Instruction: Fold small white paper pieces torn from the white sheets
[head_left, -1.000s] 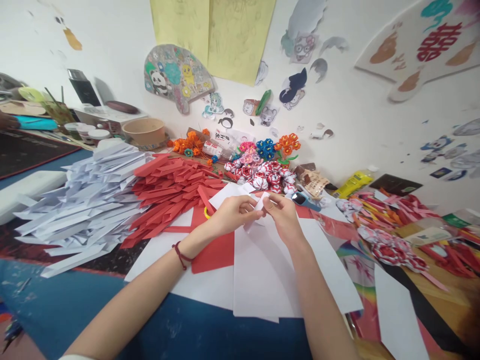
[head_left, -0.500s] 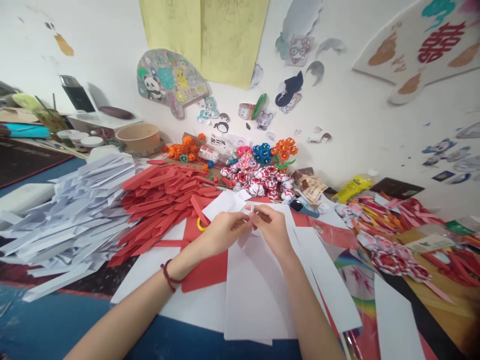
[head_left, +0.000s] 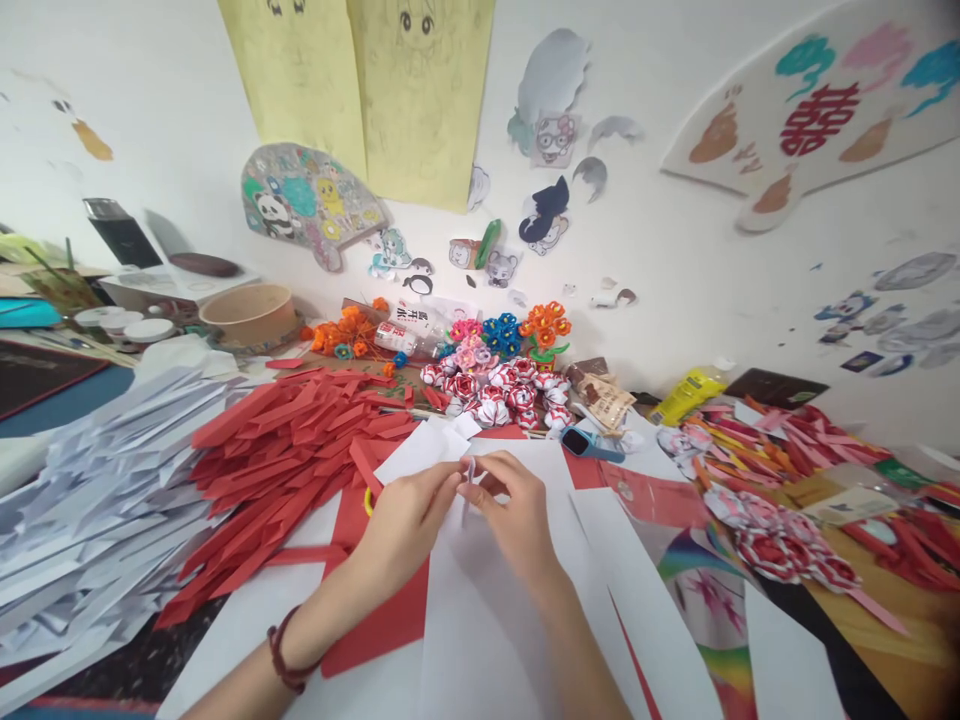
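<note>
Hands, two, bare: the left hand (head_left: 409,510) and the right hand (head_left: 521,510) are coming together at the fingertips, both pinching one small piece of white paper (head_left: 470,468). The piece is standing narrow between them, above the white sheets (head_left: 480,630); its exact folds are too small to tell.

Bracelet (head_left: 283,650), dark red, one: circling the left wrist.

Sheets, white, several: lying overlapped beneath the hands and forearms.

Red paper (head_left: 386,630), one piece: lying under the left forearm, partly hidden.

Yellow ring-shaped item (head_left: 368,502), one: showing just beside the left hand, mostly covered.

Red folded strips (head_left: 292,430), many: lying heaped to the left of the hands.

White folded strips (head_left: 90,530), many: lying heaped farther left, beside the red ones.

Red-and-white paper flowers (head_left: 517,392), a cluster: sitting beyond the hands, near the wall.

Blue smartwatch (head_left: 596,445), one: lying beyond the right hand.

Yellow bottle (head_left: 690,395), one: leaning farther right, by the wall.

Tan tub (head_left: 251,318), one: standing behind the strip heaps.

Painted fan shapes, two: hanging on the wall, one left (head_left: 307,200), one right (head_left: 817,120).
</note>
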